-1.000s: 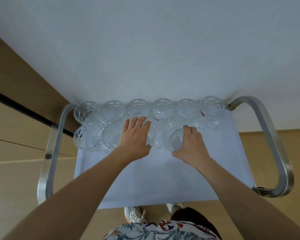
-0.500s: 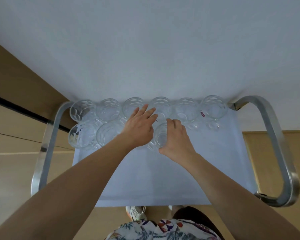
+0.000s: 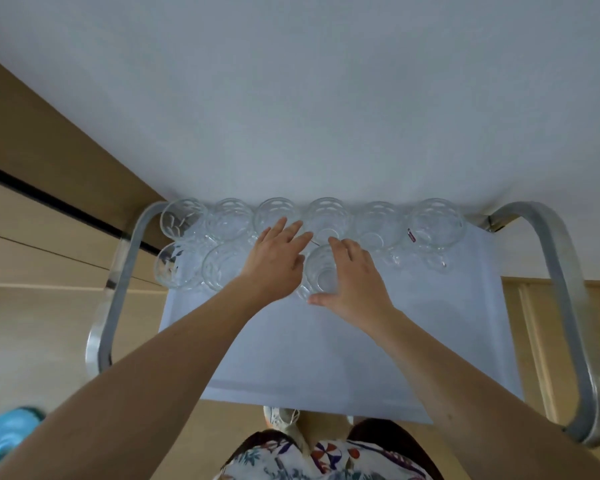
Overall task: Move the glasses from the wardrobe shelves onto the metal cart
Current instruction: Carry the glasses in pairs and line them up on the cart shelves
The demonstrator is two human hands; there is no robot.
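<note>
Evidently the right hand (image 3: 352,278) cups a glass mug (image 3: 321,273) on the metal cart (image 3: 551,271), left hand (image 3: 274,259) loosely spread beside; it should seat gently, clear of neighbouring rims.

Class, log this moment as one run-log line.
stage: placing glass | right hand: curled round glass on cart | left hand: fingers straight, over front row | back row: six glasses
</note>
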